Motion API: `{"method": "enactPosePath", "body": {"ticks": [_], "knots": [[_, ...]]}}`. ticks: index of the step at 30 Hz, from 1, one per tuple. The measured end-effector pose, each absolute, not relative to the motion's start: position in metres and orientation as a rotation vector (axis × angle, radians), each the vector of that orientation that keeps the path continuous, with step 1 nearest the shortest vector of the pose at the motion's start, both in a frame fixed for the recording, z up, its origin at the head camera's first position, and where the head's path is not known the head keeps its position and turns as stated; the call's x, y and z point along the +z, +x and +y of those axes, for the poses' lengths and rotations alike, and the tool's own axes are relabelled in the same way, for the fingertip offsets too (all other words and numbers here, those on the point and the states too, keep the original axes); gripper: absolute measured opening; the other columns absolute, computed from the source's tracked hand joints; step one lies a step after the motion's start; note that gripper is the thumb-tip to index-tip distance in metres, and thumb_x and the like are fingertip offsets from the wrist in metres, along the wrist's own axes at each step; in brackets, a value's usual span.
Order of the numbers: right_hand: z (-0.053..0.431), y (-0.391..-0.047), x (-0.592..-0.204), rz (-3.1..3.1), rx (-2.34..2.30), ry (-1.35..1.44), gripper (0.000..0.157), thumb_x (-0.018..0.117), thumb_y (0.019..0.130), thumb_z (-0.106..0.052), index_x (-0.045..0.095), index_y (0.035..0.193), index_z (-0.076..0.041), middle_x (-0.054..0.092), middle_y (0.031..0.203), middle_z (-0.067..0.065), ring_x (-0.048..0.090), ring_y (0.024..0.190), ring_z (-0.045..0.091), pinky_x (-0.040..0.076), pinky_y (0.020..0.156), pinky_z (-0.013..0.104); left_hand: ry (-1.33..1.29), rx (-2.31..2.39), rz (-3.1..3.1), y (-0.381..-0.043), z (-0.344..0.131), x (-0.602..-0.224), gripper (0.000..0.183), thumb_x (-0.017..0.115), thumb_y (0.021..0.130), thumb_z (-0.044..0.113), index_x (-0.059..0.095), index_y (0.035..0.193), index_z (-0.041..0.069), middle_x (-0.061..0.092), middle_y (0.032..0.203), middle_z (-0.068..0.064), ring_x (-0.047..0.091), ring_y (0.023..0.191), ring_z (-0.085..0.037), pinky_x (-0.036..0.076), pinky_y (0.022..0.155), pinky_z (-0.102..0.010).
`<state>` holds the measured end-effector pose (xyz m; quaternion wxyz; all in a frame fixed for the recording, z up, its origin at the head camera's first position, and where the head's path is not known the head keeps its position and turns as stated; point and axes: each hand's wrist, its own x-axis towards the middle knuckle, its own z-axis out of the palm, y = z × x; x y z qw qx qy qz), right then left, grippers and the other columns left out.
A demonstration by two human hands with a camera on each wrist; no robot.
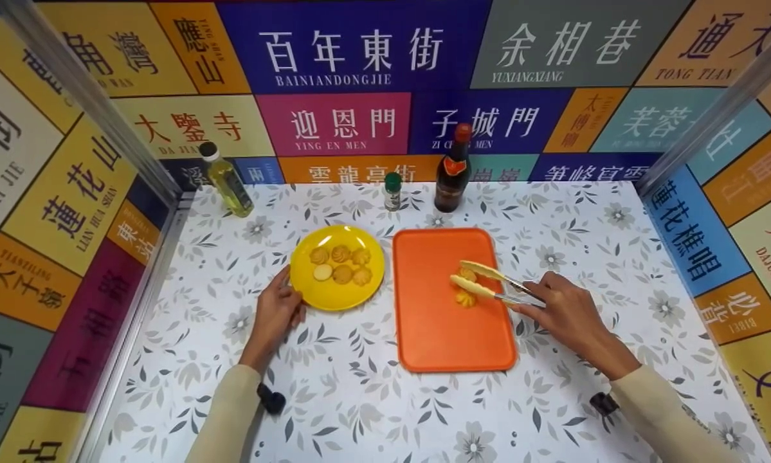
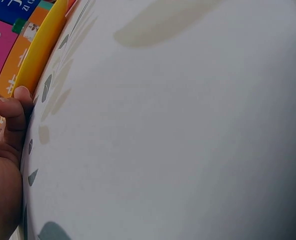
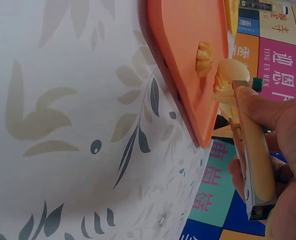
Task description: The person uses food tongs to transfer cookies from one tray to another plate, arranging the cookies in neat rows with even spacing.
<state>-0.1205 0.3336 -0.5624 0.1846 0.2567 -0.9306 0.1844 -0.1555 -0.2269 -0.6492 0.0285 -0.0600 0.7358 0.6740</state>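
At the left edge of the yellow plate, my left hand holds the rim with curled fingers; the left wrist view shows fingertips against the plate's side. Several cookies lie on that plate. My right hand grips metal tongs with pale yellow tips, reaching over the orange tray. Between the tong tips is a piped cookie, partly hidden; whether it is lifted off the tray I cannot tell. Another ridged cookie lies on the tray beside the tips.
Behind the plate and tray stand an oil bottle at left, a small green-capped jar and a dark red-capped bottle. Printed panels wall the patterned table at the back and both sides.
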Motion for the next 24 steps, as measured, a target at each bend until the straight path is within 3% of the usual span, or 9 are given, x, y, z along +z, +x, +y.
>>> {"method": "enactPosePath", "body": {"ticks": [12,24], "knots": [[0.317,-0.127,-0.564,-2.567,0.467,0.775,0.040,0.103,0.075,-0.021,0.085,0.105,-0.001,0.050,0.081,0.006,0.047,0.066,0.019,0.041,0.049,0.031,-0.144,2.071,2.321,-0.156,-0.228,-0.651,0.071,0.059,0.106,0.002,0.037,0.173,0.013,0.066,0.075,-0.025,0.053,0.046,-0.020,0.046,0.043,-0.026],[0.301,-0.134,-0.566,-2.562,0.505,0.817,0.040,0.102,0.077,-0.018,0.085,0.110,-0.001,0.052,0.083,0.008,0.049,0.065,0.020,0.042,0.050,0.031,-0.167,2.050,2.317,-0.155,-0.227,-0.651,0.072,0.059,0.105,0.005,0.036,0.173,0.015,0.066,0.077,-0.024,0.054,0.048,-0.022,0.047,0.044,-0.027]]}}
